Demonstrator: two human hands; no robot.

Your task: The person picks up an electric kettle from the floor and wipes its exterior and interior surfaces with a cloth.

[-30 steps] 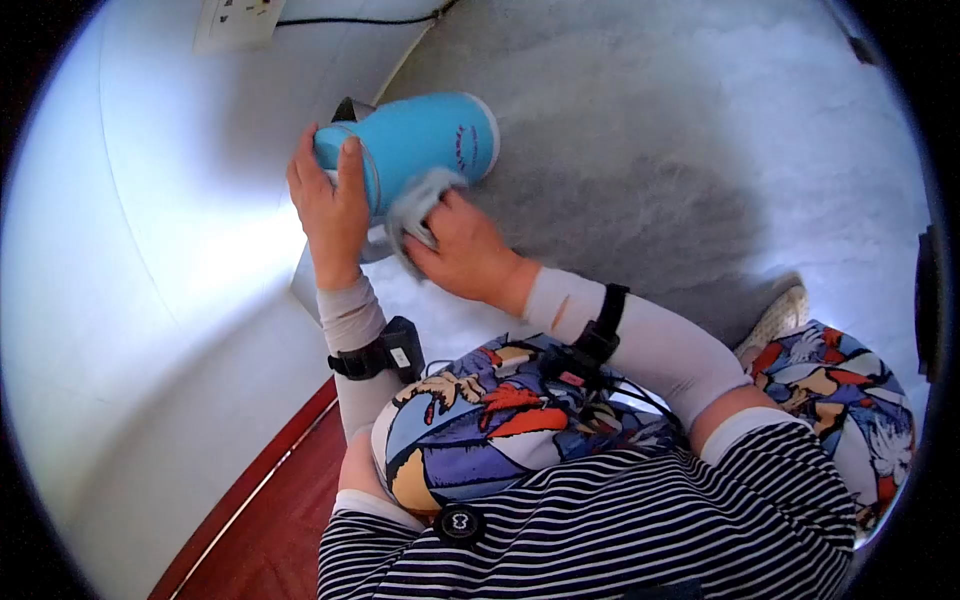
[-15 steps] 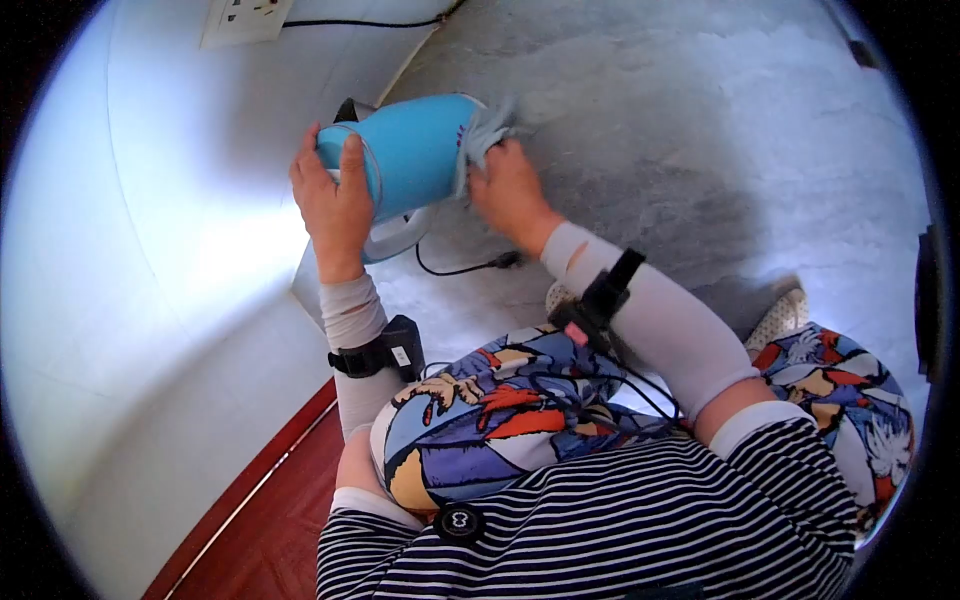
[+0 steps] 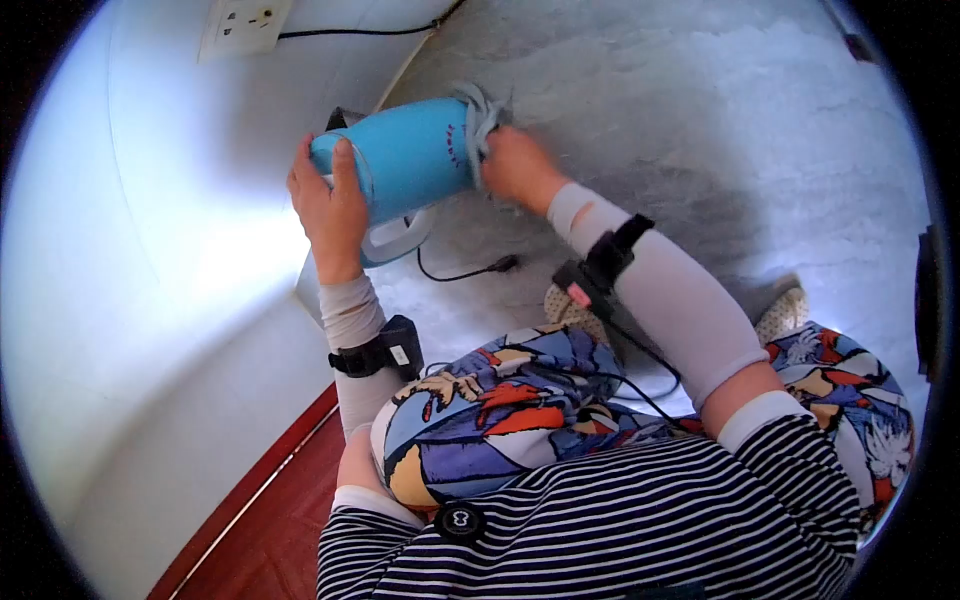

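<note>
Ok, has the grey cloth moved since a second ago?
Yes: judged against the wall socket, the grey cloth has moved up and rightward in the view, to the base end of the blue kettle.

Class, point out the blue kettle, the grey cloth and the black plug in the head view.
blue kettle [image 3: 418, 158]: head view, on the side of its body
grey cloth [image 3: 478, 118]: head view, on its bunched folds
black plug [image 3: 506, 263]: head view, on its body at the cord's end

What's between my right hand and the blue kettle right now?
A grey cloth: the head view shows it bunched between your right hand and the base end of the blue kettle.
</note>
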